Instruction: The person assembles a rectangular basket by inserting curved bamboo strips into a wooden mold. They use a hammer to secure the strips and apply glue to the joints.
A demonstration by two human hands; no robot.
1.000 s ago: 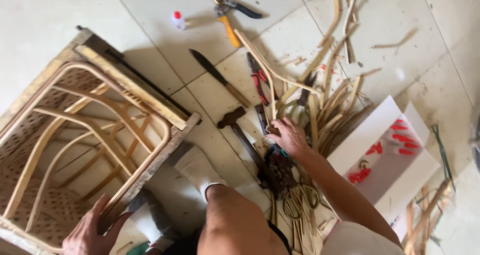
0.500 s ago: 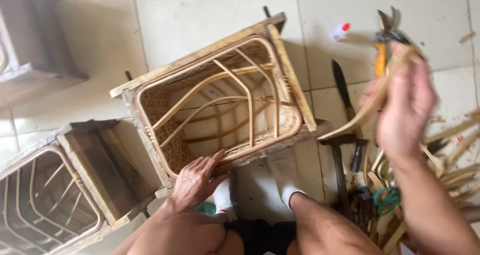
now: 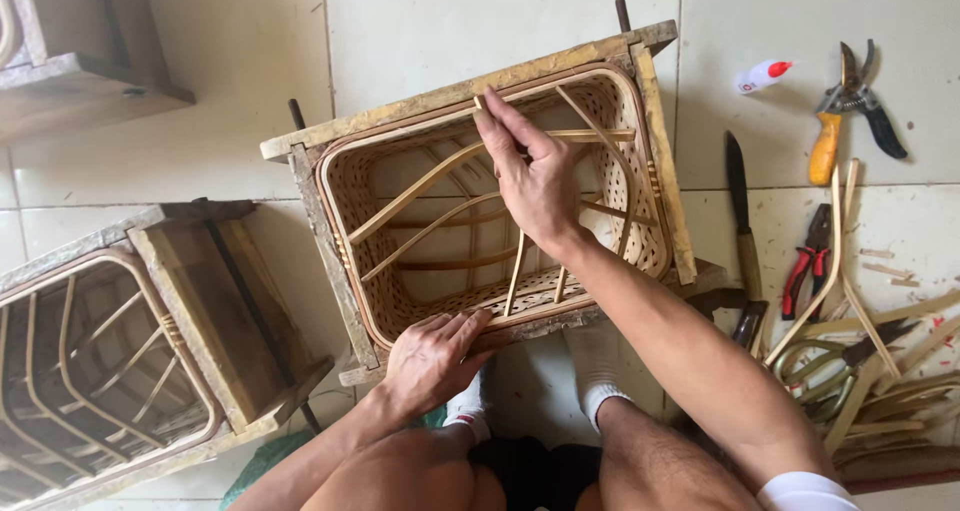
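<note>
A thin bamboo strip (image 3: 590,135) is being pinched by the right hand (image 3: 535,176) across the basket (image 3: 345,196) opening; it looks light, springy, easily snapped. The rim is being pressed by the open left hand (image 3: 430,356).

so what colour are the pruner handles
On the pruners, one handle is orange, the other black; the head view shows it.

You are sitting on the pale tiled floor (image 3: 430,31) of a basket-weaving workshop, likely a home one. Woven cane baskets sit inside rough wooden moulds (image 3: 470,96), with a second mould (image 3: 190,301) beside you. Hand tools lie scattered to your right: pruning shears (image 3: 850,106), a knife (image 3: 740,211), red-handled pliers (image 3: 805,271), a small glue bottle (image 3: 760,74), plus loose cane strips (image 3: 880,371) and shavings
</note>
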